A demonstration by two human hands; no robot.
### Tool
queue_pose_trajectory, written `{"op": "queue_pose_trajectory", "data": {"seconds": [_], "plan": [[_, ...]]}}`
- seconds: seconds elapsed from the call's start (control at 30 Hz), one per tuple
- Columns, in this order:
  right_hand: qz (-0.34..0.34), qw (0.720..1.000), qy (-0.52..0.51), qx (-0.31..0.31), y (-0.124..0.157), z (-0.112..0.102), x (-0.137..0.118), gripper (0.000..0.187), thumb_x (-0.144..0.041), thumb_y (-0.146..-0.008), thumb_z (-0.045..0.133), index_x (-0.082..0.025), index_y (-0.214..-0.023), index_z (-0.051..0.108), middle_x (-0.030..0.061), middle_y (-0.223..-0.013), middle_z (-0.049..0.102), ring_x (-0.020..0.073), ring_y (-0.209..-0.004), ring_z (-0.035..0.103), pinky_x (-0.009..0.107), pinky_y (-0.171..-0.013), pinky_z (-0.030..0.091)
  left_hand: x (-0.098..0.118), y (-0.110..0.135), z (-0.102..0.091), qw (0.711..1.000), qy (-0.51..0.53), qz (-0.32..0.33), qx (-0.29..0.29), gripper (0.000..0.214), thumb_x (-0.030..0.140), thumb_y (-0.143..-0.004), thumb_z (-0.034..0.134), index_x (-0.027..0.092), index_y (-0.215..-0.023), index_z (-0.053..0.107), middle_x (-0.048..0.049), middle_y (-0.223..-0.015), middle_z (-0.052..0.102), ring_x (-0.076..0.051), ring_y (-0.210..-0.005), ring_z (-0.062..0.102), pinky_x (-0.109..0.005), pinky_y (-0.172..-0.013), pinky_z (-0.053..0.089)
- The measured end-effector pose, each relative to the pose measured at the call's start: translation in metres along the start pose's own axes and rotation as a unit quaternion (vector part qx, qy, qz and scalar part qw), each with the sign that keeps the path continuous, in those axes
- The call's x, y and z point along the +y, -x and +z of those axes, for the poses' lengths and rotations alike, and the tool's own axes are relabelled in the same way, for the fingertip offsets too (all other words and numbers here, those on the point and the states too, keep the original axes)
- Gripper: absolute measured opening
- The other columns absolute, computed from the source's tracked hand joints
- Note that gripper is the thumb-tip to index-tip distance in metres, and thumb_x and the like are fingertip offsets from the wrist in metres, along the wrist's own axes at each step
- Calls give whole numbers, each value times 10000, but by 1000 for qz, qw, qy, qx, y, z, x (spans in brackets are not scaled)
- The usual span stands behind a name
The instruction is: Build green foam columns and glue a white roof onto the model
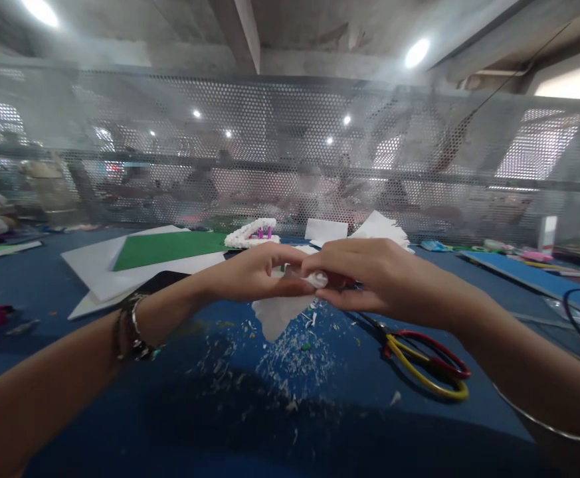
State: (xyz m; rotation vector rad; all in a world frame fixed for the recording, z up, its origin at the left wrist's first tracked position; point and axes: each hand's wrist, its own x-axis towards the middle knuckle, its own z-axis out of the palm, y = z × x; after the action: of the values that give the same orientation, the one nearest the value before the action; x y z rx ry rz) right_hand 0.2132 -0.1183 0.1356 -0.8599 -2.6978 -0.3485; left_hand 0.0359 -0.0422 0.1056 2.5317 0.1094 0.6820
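Observation:
My left hand (260,271) and my right hand (369,273) meet above the blue table, fingers closed together. Between their fingertips they pinch a small white rolled or crumpled piece of paper (319,279). A torn-edged white paper piece (274,315) shows below the fingers; whether it joins the pinched bit I cannot tell. Small white and a few green scraps (297,362) lie scattered under the hands. Scissors (426,368) with red and yellow handles rest beside my right forearm, their blades partly hidden.
A green sheet (170,249) lies on white sheets (93,265) at the left. Behind my hands stands a white bumpy model (252,234) with purple posts. A blue board (533,275) is at the right. A perforated screen (290,153) borders the table's far side.

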Motion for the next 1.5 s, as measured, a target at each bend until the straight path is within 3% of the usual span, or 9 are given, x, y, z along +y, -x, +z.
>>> {"op": "queue_pose_trajectory", "data": {"seconds": [0.1, 0.2, 0.33, 0.5, 0.67, 0.9, 1.2, 1.4, 1.5], "plan": [[2, 999, 20, 39, 1, 2, 2, 110, -199, -793, 515, -145, -861, 583, -16, -673, 543, 66, -565, 442, 181, -528, 329, 2, 1, 5, 999, 33, -11, -11, 167, 182, -823, 433, 152, -920, 567, -35, -830, 632, -111, -730, 562, -186, -614, 418], [-9, 997, 38, 66, 1, 4, 4, 91, -193, -793, 502, -159, -830, 578, -20, -651, 551, 65, -533, 434, 189, -504, 309, 5, 0, 10, 999, 47, -8, -26, 197, 167, -867, 325, 149, -894, 519, -44, -769, 615, -101, -666, 554, -173, -568, 421], [5, 996, 45, 75, 1, 7, 4, 97, -186, -782, 498, -166, -829, 581, -20, -654, 566, 65, -533, 446, 187, -509, 320, 6, 0, 14, 994, -96, 51, 19, 160, 159, -841, 317, 156, -847, 477, -80, -849, 583, -135, -763, 529, -212, -680, 430], [37, 997, 30, 65, 1, 12, 4, 45, -200, -749, 509, -171, -761, 541, -38, -594, 527, 60, -503, 435, 176, -474, 301, 0, 1, 17, 970, -238, 52, 15, 108, 164, -744, 384, 162, -843, 427, -52, -756, 567, -124, -587, 486, -219, -512, 372], [45, 995, 44, 75, 0, 16, 2, 21, -181, -733, 502, -176, -745, 485, -59, -545, 461, 57, -474, 386, 180, -454, 268, -2, 0, 16, 953, -300, 42, 19, 162, 158, -769, 306, 152, -835, 453, -48, -709, 579, -125, -544, 490, -227, -479, 330], [81, 994, 27, 63, -3, 17, -6, 106, -153, -692, 497, -189, -777, 445, -56, -535, 427, 77, -447, 386, 217, -433, 236, -19, 2, 24, 951, -302, 56, 32, 242, 191, -822, 272, 142, -779, 506, -58, -684, 607, -138, -572, 533, -238, -523, 387], [37, 998, 30, 31, -2, 15, -12, 116, -160, -726, 510, -175, -839, 487, -35, -592, 494, 83, -490, 414, 217, -455, 284, -38, 5, 43, 974, -179, 109, 87, 238, 220, -847, 289, 180, -874, 522, -47, -820, 635, -133, -728, 571, -262, -666, 465], [-15, 996, 91, 22, 0, 16, -13, 124, -212, -816, 454, -138, -851, 547, 25, -686, 567, 111, -573, 455, 234, -470, 271, -40, 11, 47, 960, -231, 86, 133, 236, 269, -849, 322, 167, -781, 523, -44, -693, 621, -152, -645, 569, -262, -574, 446], [-4, 995, 98, 25, 0, 16, -12, 139, -202, -821, 437, -133, -851, 554, 32, -701, 580, 110, -588, 461, 234, -487, 279, -40, 11, 50, 956, -236, 75, 156, 241, 268, -859, 317, 164, -797, 526, -45, -701, 626, -156, -655, 576, -260, -571, 445]]}}
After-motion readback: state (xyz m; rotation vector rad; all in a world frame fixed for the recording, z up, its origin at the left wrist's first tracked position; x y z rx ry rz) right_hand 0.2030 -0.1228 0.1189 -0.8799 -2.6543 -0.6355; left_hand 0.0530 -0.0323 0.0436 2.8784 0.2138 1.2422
